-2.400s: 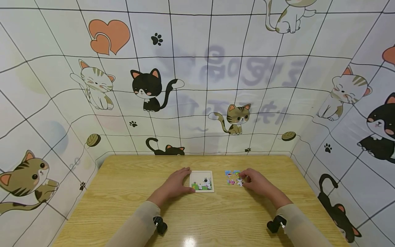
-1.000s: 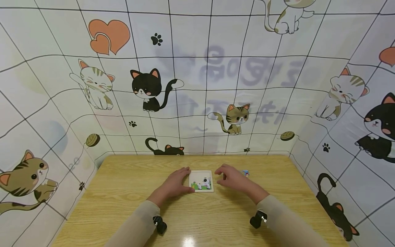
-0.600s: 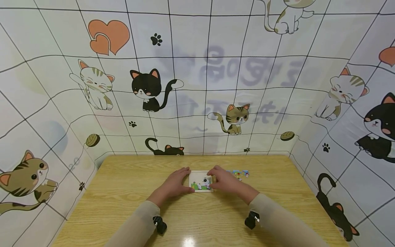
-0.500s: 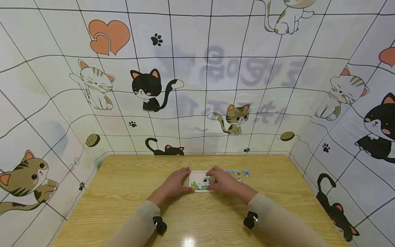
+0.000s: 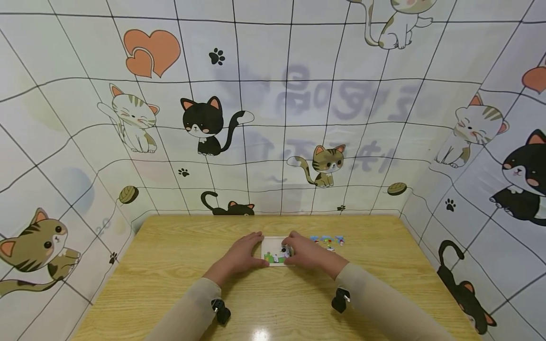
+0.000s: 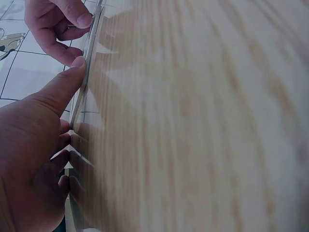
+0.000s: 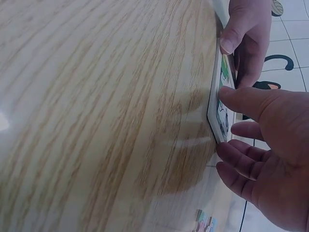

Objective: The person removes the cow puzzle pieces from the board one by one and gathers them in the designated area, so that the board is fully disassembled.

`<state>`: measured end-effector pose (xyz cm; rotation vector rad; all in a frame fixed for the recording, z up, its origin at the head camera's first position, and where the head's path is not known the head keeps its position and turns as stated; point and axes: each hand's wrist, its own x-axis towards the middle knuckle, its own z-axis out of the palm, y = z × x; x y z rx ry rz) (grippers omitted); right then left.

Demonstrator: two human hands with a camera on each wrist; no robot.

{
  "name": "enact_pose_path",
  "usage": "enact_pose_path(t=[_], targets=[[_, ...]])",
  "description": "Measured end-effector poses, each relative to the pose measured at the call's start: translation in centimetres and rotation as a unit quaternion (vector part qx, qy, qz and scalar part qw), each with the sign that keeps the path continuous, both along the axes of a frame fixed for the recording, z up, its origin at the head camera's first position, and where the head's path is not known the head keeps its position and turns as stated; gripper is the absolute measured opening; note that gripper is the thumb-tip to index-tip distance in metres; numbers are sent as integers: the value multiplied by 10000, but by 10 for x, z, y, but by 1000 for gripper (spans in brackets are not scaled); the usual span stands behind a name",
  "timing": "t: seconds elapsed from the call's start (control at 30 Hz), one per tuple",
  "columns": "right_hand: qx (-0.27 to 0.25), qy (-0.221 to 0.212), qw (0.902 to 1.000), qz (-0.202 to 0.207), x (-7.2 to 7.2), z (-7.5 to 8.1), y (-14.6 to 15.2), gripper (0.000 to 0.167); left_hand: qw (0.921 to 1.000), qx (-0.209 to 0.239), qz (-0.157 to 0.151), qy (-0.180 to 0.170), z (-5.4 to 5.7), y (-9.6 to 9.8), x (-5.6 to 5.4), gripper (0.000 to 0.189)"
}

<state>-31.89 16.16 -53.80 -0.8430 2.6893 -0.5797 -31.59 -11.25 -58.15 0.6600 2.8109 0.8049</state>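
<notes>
A small square jigsaw puzzle board with a pale rim lies flat on the table. Fitted puzzle pieces fill its near part, showing green and a black-and-white animal; the far left part is bare. My left hand holds the board's left side, thumb at the near corner and fingers at the far one. My right hand reaches over the board's right side. In the right wrist view its thumb touches the near edge of the pieces, and the other fingers spread beside the board's right corner.
Several loose puzzle pieces lie on the wooden table just right of the board, some partly behind my right hand. A cloth wall printed with cartoon cats rises behind the table and at both sides.
My right hand has left the loose pieces, moved left to the board and slid a little further over its right side. My left hand has stayed at the left edge.
</notes>
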Motion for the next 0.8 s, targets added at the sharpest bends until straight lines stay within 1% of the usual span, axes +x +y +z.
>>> enact_pose_path(t=[0.37, 0.6, 0.8], targets=[[16, -155, 9999, -31, 2, 4, -4, 50, 10000, 6, 30, 26, 0, 0, 1, 94], [-169, -250, 9995, -118, 2, 2, -4, 48, 10000, 31, 15, 49, -1, 0, 0, 94], [-286, -330, 9989, -152, -1, 0, -3, 46, 10000, 13, -5, 32, -1, 0, 0, 95]])
